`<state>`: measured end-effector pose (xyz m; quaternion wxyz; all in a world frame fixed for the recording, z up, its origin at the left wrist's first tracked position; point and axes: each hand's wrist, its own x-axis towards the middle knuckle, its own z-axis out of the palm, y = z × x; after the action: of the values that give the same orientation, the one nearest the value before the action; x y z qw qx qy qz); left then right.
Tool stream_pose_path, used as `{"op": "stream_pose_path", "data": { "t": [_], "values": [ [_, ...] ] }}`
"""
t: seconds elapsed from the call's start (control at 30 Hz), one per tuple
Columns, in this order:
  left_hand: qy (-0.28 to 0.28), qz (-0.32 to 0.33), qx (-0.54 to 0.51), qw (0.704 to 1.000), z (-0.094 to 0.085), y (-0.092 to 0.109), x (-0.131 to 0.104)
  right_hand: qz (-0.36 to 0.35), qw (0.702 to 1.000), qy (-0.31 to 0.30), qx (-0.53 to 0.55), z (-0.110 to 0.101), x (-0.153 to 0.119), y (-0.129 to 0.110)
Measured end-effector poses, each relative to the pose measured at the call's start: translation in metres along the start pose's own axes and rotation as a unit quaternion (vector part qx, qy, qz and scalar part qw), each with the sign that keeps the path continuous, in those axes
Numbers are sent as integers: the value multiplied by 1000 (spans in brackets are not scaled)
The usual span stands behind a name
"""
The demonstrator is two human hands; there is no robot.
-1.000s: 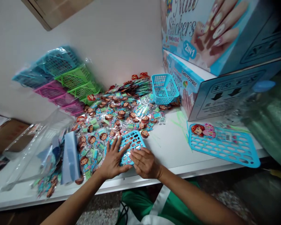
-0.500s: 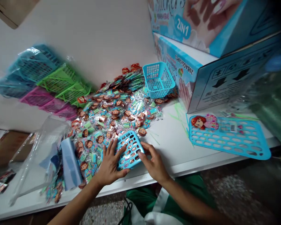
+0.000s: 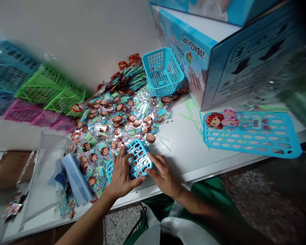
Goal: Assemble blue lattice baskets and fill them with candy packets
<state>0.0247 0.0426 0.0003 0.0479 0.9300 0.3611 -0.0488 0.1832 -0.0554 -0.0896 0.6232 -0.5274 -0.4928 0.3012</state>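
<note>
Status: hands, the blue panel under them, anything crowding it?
Left hand spread on the blue panel. Right hand at its right edge. Packets heaped close along its far and left sides.

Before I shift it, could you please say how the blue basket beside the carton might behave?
The blue basket is probably light for its size, being full of holes. Its boxy shape suggests stiffness. It might rock, as packets crowd its base.
</note>
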Motion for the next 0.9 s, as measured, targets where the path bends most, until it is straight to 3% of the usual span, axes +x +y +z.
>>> {"op": "stream_pose_path", "data": {
  "t": [0.13, 0.4, 0.57, 0.67, 0.77, 0.9],
  "values": [
    [4, -22, -19, 1000, 0, 8, 5, 23, 998, -2, 63, -3, 2, 4],
    [-35, -26, 53, 998, 0, 17, 10, 76, 969, -103, 210, -19, 2, 17],
    [-34, -19, 62, 997, -1, 16, 12, 93, 965, -76, 234, -19, 4, 18],
    [-27, -12, 61, 998, -1, 16, 12, 109, 960, -79, 245, -19, 9, 11],
    [-17, -11, 59, 998, 0, 17, 12, 131, 964, -44, 228, -17, 11, 1],
    [-7, -9, 60, 998, 1, 18, 12, 99, 978, -22, 181, -10, 4, -2]
  ]
}}
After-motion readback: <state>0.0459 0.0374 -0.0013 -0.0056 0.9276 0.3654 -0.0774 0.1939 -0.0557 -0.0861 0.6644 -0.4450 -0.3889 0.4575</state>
